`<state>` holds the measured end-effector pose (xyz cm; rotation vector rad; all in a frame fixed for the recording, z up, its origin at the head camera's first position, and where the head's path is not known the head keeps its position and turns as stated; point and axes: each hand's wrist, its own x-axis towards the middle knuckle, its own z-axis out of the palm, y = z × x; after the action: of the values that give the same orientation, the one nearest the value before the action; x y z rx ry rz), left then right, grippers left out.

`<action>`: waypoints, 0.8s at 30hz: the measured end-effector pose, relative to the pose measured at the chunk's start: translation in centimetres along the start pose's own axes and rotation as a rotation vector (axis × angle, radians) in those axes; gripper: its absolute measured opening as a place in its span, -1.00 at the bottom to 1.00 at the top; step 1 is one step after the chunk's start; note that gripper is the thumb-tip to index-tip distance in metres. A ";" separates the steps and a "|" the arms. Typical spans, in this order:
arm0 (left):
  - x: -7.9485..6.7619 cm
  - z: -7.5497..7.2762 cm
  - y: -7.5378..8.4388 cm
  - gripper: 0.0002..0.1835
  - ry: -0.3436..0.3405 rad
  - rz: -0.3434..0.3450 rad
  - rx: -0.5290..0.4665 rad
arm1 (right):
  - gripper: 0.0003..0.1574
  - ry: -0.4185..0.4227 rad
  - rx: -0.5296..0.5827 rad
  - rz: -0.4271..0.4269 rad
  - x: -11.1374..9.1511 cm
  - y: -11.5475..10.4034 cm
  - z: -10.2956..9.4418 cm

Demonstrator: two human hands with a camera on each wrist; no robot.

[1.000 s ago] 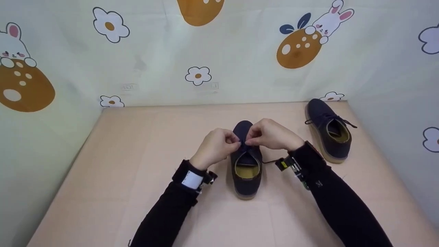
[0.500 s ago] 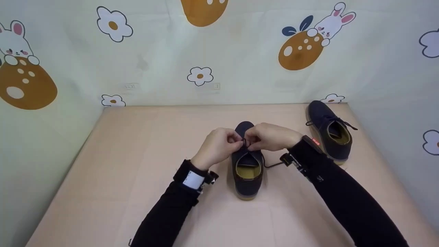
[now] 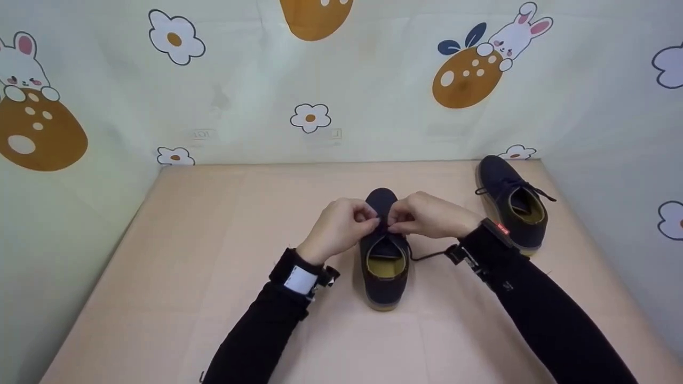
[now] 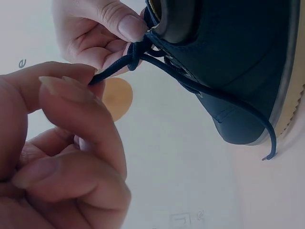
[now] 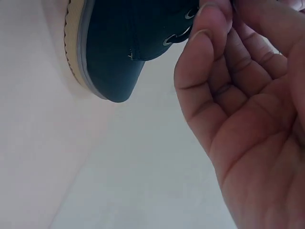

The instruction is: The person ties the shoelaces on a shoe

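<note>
A dark navy lace-up shoe (image 3: 385,293) with a pale sole stands in the middle of the table, toe pointing away. My left hand (image 3: 339,226) is at its lacing and pinches a dark shoelace (image 4: 113,68) between thumb and forefinger. That lace runs taut to a loose knot (image 4: 137,50) over the tongue. From the other side, my right hand (image 3: 435,214) pinches at the knot, thumb and fingertips together. What lies between those fingertips is mostly hidden. Another lace end hangs across the side of the shoe in the left wrist view.
A matching shoe (image 3: 525,232), its laces in a bow, stands at the back right beside the side wall. A pale cloth (image 3: 245,96) printed with rabbits and flowers encloses the pinkish table (image 3: 176,277) behind and at both sides.
My right hand has drawn slightly back to the right from the left fingertips. A small lace loop seen between the hands half a second ago no longer shows. My left hand stays nearly still.
</note>
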<state>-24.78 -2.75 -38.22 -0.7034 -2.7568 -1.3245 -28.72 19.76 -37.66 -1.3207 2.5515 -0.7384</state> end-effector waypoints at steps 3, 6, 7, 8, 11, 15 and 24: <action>0.0 0.1 0.0 -0.90 0.007 0.009 0.002 | -0.86 0.015 0.008 0.007 -0.1 0.1 0.1; 0.1 0.2 -0.1 -0.90 0.011 0.017 -0.004 | -0.86 0.057 -0.069 0.041 0.0 -0.2 0.4; 0.1 0.3 -0.1 -0.90 0.012 0.022 -0.003 | -0.86 0.082 -0.110 0.058 0.0 -0.4 0.5; 0.1 0.3 -0.1 -0.90 0.011 0.029 -0.002 | -0.85 0.112 -0.152 0.074 0.1 -0.6 0.6; 0.0 0.5 0.0 -0.92 -0.007 0.058 0.000 | -0.82 0.228 -0.270 0.118 0.3 -1.3 1.4; -0.1 0.9 0.0 -0.94 -0.044 0.102 0.005 | -0.75 0.386 -0.371 0.135 0.4 -1.7 2.9; 0.0 0.7 -0.2 -0.79 -0.118 0.137 -0.022 | -0.68 0.621 -0.516 -0.003 -0.4 -0.8 5.4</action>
<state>-24.76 -2.36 -38.81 -0.9825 -2.7266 -1.3298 -25.91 17.80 -41.93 -1.3882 3.4150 -0.5732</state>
